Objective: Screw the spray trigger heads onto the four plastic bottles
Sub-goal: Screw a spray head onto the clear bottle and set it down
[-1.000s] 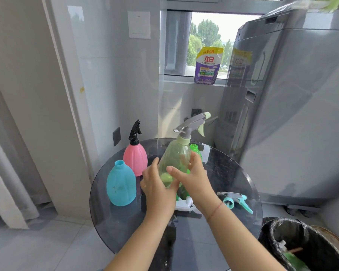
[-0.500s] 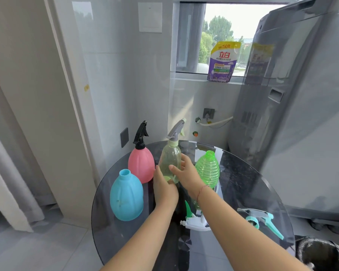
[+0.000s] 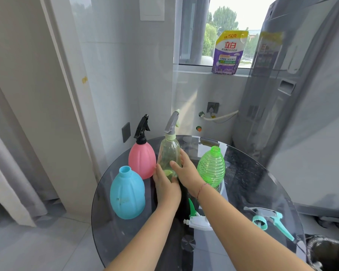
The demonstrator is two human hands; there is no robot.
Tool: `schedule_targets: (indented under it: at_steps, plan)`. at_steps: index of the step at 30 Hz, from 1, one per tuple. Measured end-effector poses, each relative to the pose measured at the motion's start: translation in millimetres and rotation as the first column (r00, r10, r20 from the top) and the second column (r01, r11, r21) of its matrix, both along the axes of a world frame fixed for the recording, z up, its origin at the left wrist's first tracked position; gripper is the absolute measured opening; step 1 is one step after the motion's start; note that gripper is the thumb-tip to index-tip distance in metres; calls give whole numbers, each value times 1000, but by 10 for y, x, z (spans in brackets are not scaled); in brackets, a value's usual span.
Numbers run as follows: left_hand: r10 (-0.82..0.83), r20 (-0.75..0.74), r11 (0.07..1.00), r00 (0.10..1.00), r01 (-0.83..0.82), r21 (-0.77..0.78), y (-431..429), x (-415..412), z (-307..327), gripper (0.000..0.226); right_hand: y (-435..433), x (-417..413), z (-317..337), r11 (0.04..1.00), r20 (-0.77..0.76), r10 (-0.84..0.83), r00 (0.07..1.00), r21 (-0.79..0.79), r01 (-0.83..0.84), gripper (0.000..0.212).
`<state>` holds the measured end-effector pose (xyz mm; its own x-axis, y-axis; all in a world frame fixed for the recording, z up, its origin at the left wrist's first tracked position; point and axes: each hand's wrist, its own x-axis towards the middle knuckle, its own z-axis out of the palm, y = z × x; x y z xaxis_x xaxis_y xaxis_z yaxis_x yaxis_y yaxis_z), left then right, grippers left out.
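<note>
On the round glass desk (image 3: 262, 184) stand four plastic bottles. Both hands wrap the clear yellow-green bottle (image 3: 169, 153), which stands upright at the back of the desk. The left hand (image 3: 165, 187) presses its low left side, and the right hand (image 3: 186, 173) presses its right side, thumb across the front, so each grip is closed around this bottle. A grey trigger head (image 3: 171, 123) sits on its neck, pointing away toward the wall. Something pale green lies at the bottom inside it, but what it is cannot be told. Just left of it stands the pink bottle (image 3: 142, 160) with a black trigger head (image 3: 142, 127) on top; you cannot see inside. In front of that, near the desk's left edge, stands the blue bottle (image 3: 127, 194), its neck open with no head on it. To the right of the hands stands the bright green ribbed bottle (image 3: 211, 166), also open on top and looking empty; the right wrist hides its low part. Two loose heads lie on the desk nearer the person: a white and green trigger head (image 3: 197, 218), partly hidden by the right arm, and a teal trigger head (image 3: 268, 220) well apart to the right. A black bin (image 3: 329, 253) is cut off at the bottom right corner, and what is inside is too dark to make out. A purple bag (image 3: 228, 52) stands on the window sill.
</note>
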<state>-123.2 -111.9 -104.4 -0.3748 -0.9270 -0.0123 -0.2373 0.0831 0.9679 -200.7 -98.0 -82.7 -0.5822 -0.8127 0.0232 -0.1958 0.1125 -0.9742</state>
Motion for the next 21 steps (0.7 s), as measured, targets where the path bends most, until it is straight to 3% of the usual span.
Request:
schedule_targets:
  at_steps: [5,9,14,16,18,21]
  plan:
    - [-11,0,1000,1000,11,21,13,-7,16,68,6,14,-3,999,3,-22,1000,39,22,54]
    - [-22,19,999,1000,21,47,42,-6,17,68,22,27,3,992,-19,-45,999,113,47,34]
    - [-16,19,998,1000,14,68,193,99,96,65,134,135,108,985,-17,-53,998,162,55,65]
    - [-37,-16,999,999,37,27,369,230,136,61,274,206,199,989,-64,-36,997,142,45,55]
    - [-86,-45,996,995,85,-40,596,446,156,56,501,286,270,993,-149,9,989,114,8,33]
    - [-96,-152,969,984,58,-241,835,849,229,52,979,318,269,989,-251,59,966,146,-22,35]
